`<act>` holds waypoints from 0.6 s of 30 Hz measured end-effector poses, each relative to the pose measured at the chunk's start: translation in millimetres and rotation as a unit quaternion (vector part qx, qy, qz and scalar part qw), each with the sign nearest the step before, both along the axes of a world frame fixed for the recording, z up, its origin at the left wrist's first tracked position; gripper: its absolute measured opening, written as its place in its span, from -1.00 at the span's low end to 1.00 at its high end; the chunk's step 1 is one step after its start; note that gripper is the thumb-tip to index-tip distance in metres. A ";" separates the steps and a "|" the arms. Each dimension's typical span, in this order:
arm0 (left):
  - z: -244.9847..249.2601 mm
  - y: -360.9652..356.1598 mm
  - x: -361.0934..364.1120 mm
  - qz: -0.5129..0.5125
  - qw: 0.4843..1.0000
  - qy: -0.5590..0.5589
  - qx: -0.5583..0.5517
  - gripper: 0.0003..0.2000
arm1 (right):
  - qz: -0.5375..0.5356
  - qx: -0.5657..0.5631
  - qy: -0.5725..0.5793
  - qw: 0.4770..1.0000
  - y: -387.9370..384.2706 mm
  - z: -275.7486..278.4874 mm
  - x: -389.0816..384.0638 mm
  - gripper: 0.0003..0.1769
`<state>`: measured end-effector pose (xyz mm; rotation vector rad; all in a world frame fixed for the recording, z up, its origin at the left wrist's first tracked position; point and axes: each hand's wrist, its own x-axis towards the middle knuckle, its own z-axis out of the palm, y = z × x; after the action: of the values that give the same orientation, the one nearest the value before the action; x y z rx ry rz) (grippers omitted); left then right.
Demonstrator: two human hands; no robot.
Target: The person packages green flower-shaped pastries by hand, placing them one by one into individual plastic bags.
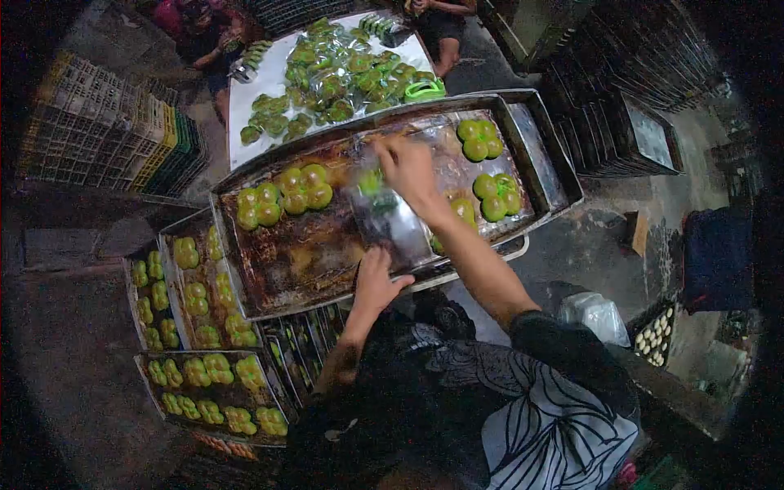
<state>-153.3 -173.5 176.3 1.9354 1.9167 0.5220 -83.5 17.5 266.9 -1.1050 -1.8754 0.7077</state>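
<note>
A long, browned metal baking tray [286, 269] lies in front of me, with clusters of green buns [306, 188] at its left and more green buns [496, 196] at its right. My right hand [406, 171] is over the middle, its fingers curled closed at the top of a clear plastic bag [400, 224]. Motion smears the bag and the green shape at its upper end. At the near rim, my left hand [377, 282] lies by the bag's lower end, thumb spread away from the fingers.
Bagged green buns [335, 77] are heaped on a white table [257, 155] ahead, with two people beyond. More bun trays [196, 286] stand at lower left. Stacked crates [114, 122] rise at left, stacked dark trays [596, 106] at right. A pale bundle in plastic [594, 317] sits lower right.
</note>
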 end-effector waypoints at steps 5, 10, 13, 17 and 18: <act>7.0 -8.4 -21.7 -0.070 0.958 0.118 -0.253 -0.81 | 0.112 0.085 -0.009 0.990 -51.8 -30.1 -7.9 -0.69; -0.1 -25.5 -44.2 -0.103 0.988 0.033 -0.107 -0.89 | 0.344 -0.386 -0.115 0.848 -183.1 -59.0 66.2 -0.64; 31.3 -14.3 -40.6 0.030 0.967 -0.193 -0.163 -0.87 | 0.220 -0.321 -0.117 0.914 -185.7 -56.9 56.7 -0.63; 65.1 -6.5 -8.7 0.108 0.935 -0.334 -0.057 -0.88 | 0.053 -0.148 -0.089 0.984 -178.8 -65.4 63.2 -0.79; 70.0 -4.8 1.7 0.127 0.933 -0.335 0.029 -0.90 | 0.086 -0.375 0.029 0.922 -169.3 -45.6 67.7 -0.73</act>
<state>-151.6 -178.3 246.3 1.2843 1.6916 1.1501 -15.8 -151.8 221.3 -1.3546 -1.6881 1.6321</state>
